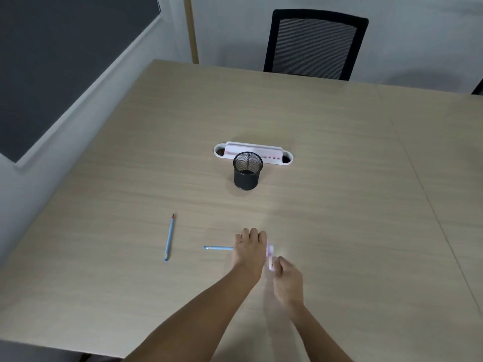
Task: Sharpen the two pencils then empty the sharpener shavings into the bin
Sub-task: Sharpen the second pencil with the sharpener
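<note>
Both forearms reach out from the near edge, nearest of anything. Under them, the wide wooden table (pixel 339 152) carries everything; a black chair (pixel 315 44) stands at its far side. Near the middle sits the black mesh bin (pixel 247 171), touching or just in front of a white desk organiser (pixel 286 158).

Closer in, the left hand (pixel 249 250) has its fingers curled around one blue pencil (pixel 218 248), whose eraser end sticks out to the left. Its tip is hidden, seemingly inside the small pink sharpener (pixel 270 253), which the right hand (pixel 287 280) pinches from the near side. The other pencil (pixel 170 237) lies free, well to the left, its tip pointing away.

I'd say sharpening is underway. Twisting off-axis or pressing hard could snap the lead, and a loose hold on the sharpener could spill shavings on the table.
</note>
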A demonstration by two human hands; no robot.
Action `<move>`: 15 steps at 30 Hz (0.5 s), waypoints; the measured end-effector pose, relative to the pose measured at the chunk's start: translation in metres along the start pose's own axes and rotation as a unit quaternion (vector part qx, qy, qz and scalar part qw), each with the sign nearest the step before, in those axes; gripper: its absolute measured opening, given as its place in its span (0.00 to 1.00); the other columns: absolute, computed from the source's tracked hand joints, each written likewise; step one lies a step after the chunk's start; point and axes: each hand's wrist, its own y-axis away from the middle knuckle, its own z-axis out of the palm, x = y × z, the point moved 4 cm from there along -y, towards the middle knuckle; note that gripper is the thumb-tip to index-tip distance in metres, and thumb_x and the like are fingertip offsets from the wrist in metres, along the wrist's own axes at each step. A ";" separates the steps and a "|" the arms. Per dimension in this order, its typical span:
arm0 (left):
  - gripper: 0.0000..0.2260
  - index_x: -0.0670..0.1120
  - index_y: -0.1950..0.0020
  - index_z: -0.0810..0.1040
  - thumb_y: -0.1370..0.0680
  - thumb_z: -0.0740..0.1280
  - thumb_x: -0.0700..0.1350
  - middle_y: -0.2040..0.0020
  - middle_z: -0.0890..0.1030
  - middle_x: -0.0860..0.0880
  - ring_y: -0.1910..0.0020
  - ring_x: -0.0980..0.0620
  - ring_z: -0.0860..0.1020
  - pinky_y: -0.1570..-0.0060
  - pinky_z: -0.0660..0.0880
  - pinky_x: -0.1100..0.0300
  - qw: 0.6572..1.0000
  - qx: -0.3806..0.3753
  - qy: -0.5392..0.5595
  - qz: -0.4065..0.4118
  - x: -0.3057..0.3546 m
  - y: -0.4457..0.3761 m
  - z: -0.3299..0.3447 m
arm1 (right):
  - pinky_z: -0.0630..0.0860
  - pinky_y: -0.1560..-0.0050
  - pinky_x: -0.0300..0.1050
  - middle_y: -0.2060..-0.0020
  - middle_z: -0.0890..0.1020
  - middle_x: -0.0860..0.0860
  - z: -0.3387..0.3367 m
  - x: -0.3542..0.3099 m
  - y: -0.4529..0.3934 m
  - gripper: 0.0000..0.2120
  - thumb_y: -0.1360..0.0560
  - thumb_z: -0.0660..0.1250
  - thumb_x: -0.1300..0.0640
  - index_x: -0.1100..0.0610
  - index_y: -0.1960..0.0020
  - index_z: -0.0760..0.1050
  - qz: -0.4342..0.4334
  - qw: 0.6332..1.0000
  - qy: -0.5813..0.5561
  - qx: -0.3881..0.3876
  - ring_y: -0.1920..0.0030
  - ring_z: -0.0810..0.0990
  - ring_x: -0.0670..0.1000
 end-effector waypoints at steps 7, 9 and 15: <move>0.19 0.45 0.41 0.66 0.28 0.69 0.42 0.44 0.72 0.45 0.46 0.44 0.70 0.48 0.67 0.53 1.000 0.007 0.031 0.000 -0.003 0.005 -0.007 | 0.68 0.68 0.43 0.76 0.72 0.52 -0.030 -0.040 -0.036 0.17 0.22 0.58 0.55 0.56 0.70 0.67 -0.020 0.995 -0.086 -0.046 0.75 0.73 0.53; 0.21 0.46 0.42 0.67 0.31 0.72 0.42 0.46 0.73 0.46 0.47 0.45 0.71 0.49 0.67 0.53 0.999 -0.001 0.035 -0.004 -0.003 0.005 -0.004 | 0.71 0.64 0.46 0.74 0.76 0.54 -0.016 -0.033 -0.063 0.17 0.24 0.61 0.53 0.54 0.71 0.68 0.020 0.998 -0.057 -0.019 0.72 0.74 0.54; 0.22 0.46 0.43 0.67 0.32 0.71 0.40 0.46 0.73 0.47 0.47 0.45 0.71 0.46 0.67 0.54 1.000 -0.011 0.018 -0.008 -0.003 0.005 -0.004 | 0.61 0.71 0.45 0.76 0.69 0.48 0.004 -0.004 -0.024 0.13 0.28 0.58 0.63 0.54 0.71 0.67 0.030 0.999 0.022 -0.018 0.71 0.68 0.53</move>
